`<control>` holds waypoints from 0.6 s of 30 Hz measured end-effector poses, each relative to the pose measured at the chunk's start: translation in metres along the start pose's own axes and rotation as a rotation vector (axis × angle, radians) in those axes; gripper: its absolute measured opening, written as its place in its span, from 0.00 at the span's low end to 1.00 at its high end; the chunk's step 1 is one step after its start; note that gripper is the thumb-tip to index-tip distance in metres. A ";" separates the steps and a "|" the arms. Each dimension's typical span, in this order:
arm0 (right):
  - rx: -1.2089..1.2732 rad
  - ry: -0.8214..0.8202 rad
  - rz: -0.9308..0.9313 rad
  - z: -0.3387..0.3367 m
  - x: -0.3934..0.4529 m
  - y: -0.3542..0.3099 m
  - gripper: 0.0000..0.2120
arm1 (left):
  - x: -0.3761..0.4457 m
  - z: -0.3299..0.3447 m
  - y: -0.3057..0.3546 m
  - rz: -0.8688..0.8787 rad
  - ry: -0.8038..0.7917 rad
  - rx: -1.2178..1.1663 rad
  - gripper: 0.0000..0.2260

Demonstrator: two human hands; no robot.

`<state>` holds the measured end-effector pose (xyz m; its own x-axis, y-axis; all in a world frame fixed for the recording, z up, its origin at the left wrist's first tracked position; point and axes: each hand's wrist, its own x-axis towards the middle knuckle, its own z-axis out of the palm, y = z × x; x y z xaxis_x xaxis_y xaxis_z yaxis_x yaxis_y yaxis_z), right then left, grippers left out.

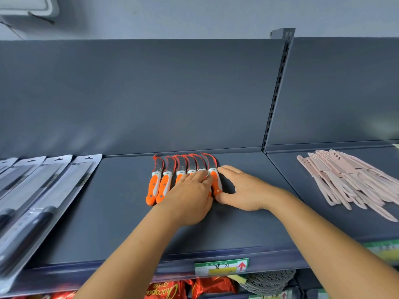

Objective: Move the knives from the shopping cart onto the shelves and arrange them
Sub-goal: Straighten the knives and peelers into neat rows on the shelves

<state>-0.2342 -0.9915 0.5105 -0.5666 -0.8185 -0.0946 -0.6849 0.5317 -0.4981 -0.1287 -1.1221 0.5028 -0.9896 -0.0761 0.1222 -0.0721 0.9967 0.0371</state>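
Knives [164,180] lengthwise, tips twd backwall.

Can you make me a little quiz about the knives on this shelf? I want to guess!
1. How many orange-handled knives lie in the row on the shelf?
2. True or false: the pink knives are hanging from hooks.
3. Which hand lies flat on top of the orange handles? A) left hand B) right hand C) neither

Key:
1. Six, side by side, blades pointing to the back panel.
2. False. They lie in a loose pile on the next shelf section, to the right.
3. A. The left hand rests over the middle handles; the right hand cups the rightmost knife from its side.
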 end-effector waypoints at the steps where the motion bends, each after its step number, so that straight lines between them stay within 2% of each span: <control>1: -0.025 0.012 0.015 -0.001 -0.005 0.003 0.31 | 0.002 -0.001 0.003 0.006 0.026 -0.011 0.19; 5: -0.131 0.113 0.073 -0.011 -0.025 0.019 0.30 | 0.016 -0.006 0.030 0.024 0.082 -0.091 0.20; 12: -0.182 0.257 0.163 -0.050 -0.063 0.080 0.29 | 0.055 -0.006 0.102 0.094 0.084 -0.105 0.25; 18: -0.247 0.237 0.205 -0.093 -0.089 0.154 0.31 | 0.100 0.006 0.176 0.045 0.050 -0.163 0.25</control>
<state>-0.3324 -0.8167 0.5221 -0.7734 -0.6322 0.0455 -0.6196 0.7389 -0.2647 -0.2413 -0.9545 0.5161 -0.9836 -0.0372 0.1768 -0.0029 0.9817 0.1904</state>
